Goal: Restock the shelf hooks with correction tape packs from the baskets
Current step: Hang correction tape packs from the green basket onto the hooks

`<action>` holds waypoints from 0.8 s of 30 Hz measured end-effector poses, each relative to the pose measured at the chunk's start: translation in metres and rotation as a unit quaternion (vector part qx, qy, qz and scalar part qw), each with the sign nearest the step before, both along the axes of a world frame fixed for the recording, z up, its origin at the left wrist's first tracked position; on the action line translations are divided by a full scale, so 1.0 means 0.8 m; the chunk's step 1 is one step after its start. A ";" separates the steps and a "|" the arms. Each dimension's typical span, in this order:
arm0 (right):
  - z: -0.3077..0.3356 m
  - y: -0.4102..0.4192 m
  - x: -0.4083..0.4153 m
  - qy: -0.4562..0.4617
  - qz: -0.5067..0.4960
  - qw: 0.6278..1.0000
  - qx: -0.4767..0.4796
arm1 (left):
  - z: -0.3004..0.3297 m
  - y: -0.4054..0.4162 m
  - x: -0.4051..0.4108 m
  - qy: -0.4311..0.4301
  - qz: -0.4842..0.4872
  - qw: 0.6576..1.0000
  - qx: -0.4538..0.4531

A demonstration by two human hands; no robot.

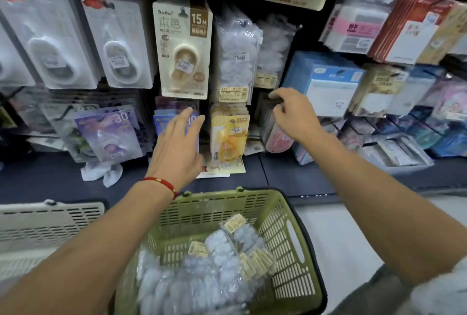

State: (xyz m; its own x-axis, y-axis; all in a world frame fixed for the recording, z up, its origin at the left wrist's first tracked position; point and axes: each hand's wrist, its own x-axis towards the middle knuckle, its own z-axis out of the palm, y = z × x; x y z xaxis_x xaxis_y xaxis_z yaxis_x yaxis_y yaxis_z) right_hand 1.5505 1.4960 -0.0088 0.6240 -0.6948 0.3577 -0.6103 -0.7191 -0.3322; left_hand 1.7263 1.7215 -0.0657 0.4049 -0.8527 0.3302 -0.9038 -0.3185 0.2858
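Both hands are raised toward the shelf wall. On the left hand (178, 149) the grip is open, the fingers straight and spread, holding nothing; the fingertips reach a blue pack (161, 122) on the lower row. On the right hand (293, 115) the fingers are curled and pinch the top of a dark pack (267, 109) hanging beside the yellow pack (228, 135).

From large to small: the shelf wall (278, 170) fills the upper part of the view, with many packs hanging on hooks. Below the arms stands a green basket (280, 216) with slotted walls. Inside it lies a heap of clear correction tape packs (202, 276) with small beige labels; they are blurred. To the left of it is a white basket (50, 218), seen only in part.

On the wall, a beige pack (183, 46) marked "15M" hangs above the left hand. Just right of it hang clear packs (236, 56) of the same kind as in the green basket. A purple pack (111, 132) marked "30" hangs tilted at the lower left. The left wrist has a thin red bracelet (161, 184).
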 end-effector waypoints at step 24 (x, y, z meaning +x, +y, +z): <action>-0.398 0.163 -0.094 0.476 0.078 0.827 0.289 | -0.250 0.151 -0.135 0.272 0.048 0.882 0.383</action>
State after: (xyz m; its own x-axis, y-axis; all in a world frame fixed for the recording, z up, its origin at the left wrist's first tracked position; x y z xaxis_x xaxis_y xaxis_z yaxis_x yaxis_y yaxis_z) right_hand 1.4753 1.6265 -0.3274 0.5298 -0.4632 -0.7105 -0.7084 -0.7023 -0.0703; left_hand 1.6183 1.8423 -0.2658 0.4082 -0.6948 -0.5921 -0.6577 -0.6737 0.3371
